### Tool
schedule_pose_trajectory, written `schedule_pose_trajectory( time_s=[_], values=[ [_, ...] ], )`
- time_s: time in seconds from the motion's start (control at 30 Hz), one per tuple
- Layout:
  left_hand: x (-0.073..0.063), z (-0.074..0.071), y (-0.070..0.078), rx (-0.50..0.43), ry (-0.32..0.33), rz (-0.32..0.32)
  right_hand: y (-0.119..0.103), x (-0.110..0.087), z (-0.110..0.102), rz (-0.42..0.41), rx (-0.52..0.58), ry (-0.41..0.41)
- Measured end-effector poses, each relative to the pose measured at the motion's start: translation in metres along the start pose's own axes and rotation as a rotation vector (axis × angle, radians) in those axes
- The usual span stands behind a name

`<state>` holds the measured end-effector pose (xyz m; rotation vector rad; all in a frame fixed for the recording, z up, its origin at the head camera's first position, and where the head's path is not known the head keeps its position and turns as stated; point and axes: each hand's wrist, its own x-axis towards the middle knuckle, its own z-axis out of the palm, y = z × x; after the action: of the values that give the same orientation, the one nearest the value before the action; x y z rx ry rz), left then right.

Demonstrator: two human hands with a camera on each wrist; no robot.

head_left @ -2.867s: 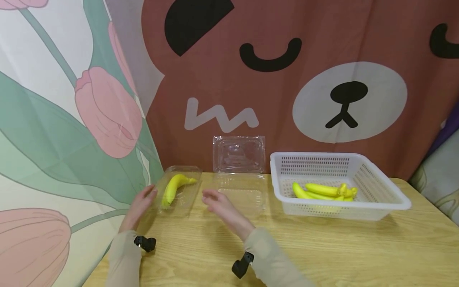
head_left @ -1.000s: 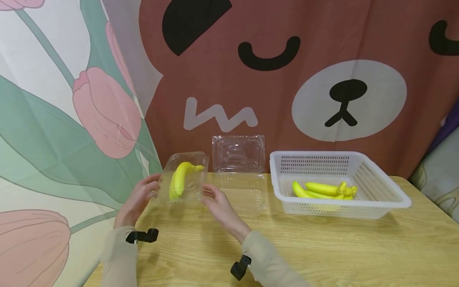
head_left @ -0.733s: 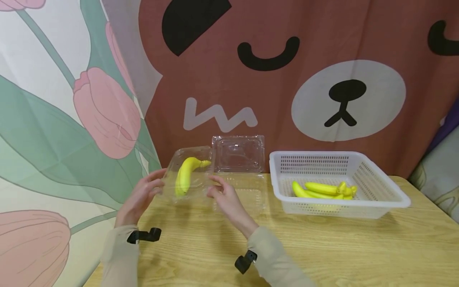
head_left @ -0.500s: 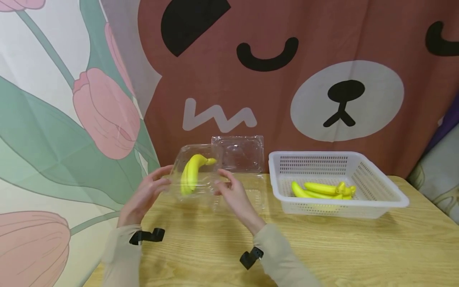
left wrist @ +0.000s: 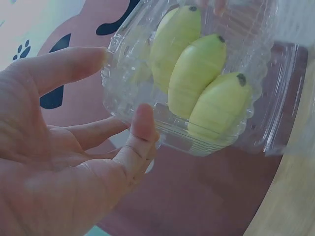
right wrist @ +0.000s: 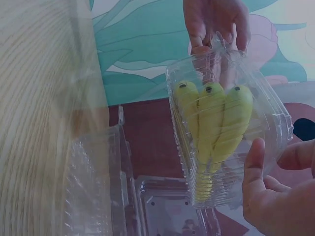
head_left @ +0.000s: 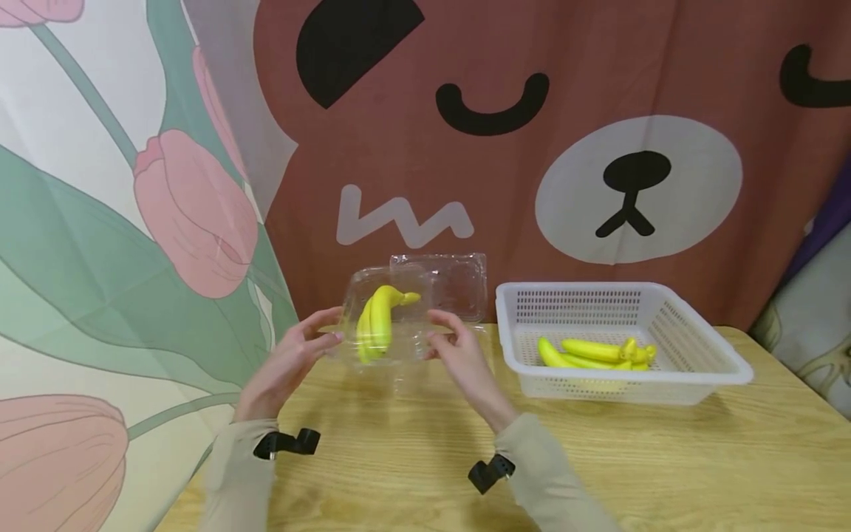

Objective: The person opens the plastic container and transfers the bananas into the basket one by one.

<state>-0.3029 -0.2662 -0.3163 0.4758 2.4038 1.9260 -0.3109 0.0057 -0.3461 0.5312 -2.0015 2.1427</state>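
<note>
A clear plastic clamshell container (head_left: 355,295) is held up off the table, tilted, with a bunch of yellow bananas (head_left: 380,321) inside; its lid appears to lie over them. My left hand (head_left: 289,362) grips its left edge between thumb and fingers. On the opposite edge, my right hand (head_left: 468,369) pinches the plastic with thumb and fingertips. In the right wrist view, three banana tips (right wrist: 211,113) face the camera through the ribbed wall. The left wrist view shows the left thumb on the rim and the other fingers below it.
Behind the held container stands a second clear container (head_left: 459,284), its lid raised and its base mostly hidden. To the right, a white perforated basket (head_left: 612,380) holds several more bananas (head_left: 598,355). A wooden table (head_left: 412,458) lies below, with patterned curtains behind.
The container with bananas was on the table at the left, with both hands beside it. Both hands took hold, lifted it, tipped it and moved it rightward, in front of the open container.
</note>
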Motion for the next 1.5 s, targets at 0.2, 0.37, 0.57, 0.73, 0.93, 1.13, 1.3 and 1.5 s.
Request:
schedule_pose_trajectory(
  time_s=[0.2, 0.37, 0.57, 0.73, 0.93, 1.13, 1.3, 1.5],
  values=[
    [0.006, 0.012, 0.0, -0.02, 0.002, 0.002, -0.003, -0.001, -0.014, -0.011, 0.021, 0.043],
    [0.009, 0.026, 0.002, -0.031, 0.008, 0.011, -0.008, -0.003, -0.029, 0.022, -0.024, 0.047],
    [0.014, 0.045, 0.003, -0.058, -0.001, -0.016, -0.007, -0.006, -0.05, 0.037, -0.04, 0.025],
    [0.022, 0.061, 0.002, -0.07, -0.017, 0.0, -0.01, -0.008, -0.067, 0.053, -0.057, 0.037],
    [0.028, 0.075, 0.004, -0.092, -0.04, 0.019, -0.016, -0.009, -0.083, 0.084, -0.077, 0.067],
    [0.032, 0.085, 0.006, -0.115, -0.06, 0.016, -0.017, -0.011, -0.094, 0.091, -0.088, 0.078],
    [0.036, 0.096, 0.006, -0.101, -0.055, 0.014, -0.017, -0.014, -0.105, 0.092, -0.102, 0.083],
    [0.041, 0.111, 0.007, -0.11, -0.05, 0.026, -0.02, -0.018, -0.119, 0.107, -0.139, 0.094]
  ],
)
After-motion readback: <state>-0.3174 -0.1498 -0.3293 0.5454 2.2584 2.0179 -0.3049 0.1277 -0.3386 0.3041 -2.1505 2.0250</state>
